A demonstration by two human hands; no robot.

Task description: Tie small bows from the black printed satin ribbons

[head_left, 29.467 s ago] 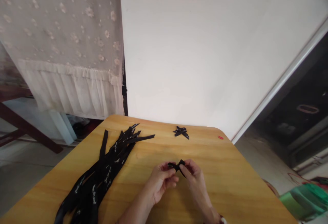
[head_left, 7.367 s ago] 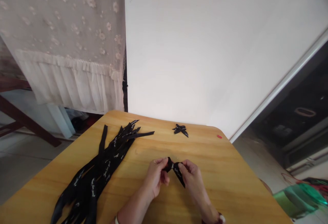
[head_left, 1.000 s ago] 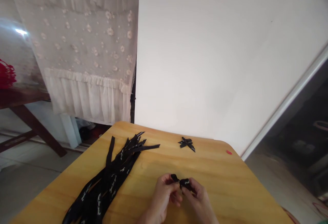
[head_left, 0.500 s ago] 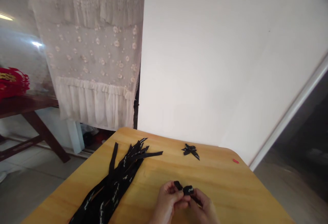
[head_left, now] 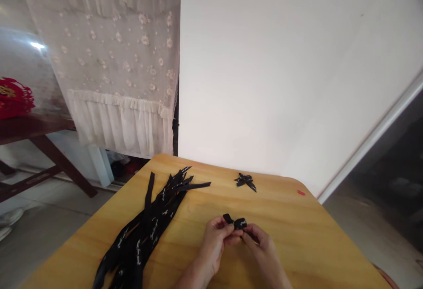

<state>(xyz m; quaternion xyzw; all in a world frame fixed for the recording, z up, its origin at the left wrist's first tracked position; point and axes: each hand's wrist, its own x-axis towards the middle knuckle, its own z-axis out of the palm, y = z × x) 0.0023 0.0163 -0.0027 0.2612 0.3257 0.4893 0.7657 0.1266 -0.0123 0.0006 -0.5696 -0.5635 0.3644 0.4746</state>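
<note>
Between my two hands, just above the wooden table (head_left: 188,247), is a black ribbon bow (head_left: 240,223) with white lettering on its loop. My left hand (head_left: 216,238) pinches it near the middle between thumb and fingers. From the other side, my right hand (head_left: 259,241) closes thumb and forefinger on its lower right part; the ribbon's tail there is mostly hidden by the fingers. Left of my hands lies a pile of black ribbon strips (head_left: 145,231) printed with white script. Beyond my hands rests another black ribbon bow (head_left: 245,180), tied, with pointed tails.
A small red piece (head_left: 301,192) lies near the table's far right corner. Behind the table stands a white panel (head_left: 271,82), with a lace curtain (head_left: 122,68) to its left. Farther left, a dark wooden bench (head_left: 39,130) carries a red decoration (head_left: 15,97).
The whole scene sits slightly higher in view as the camera tilts down. Both hands still grip the bow, and the right fingers have shifted a little at its lower right edge.
</note>
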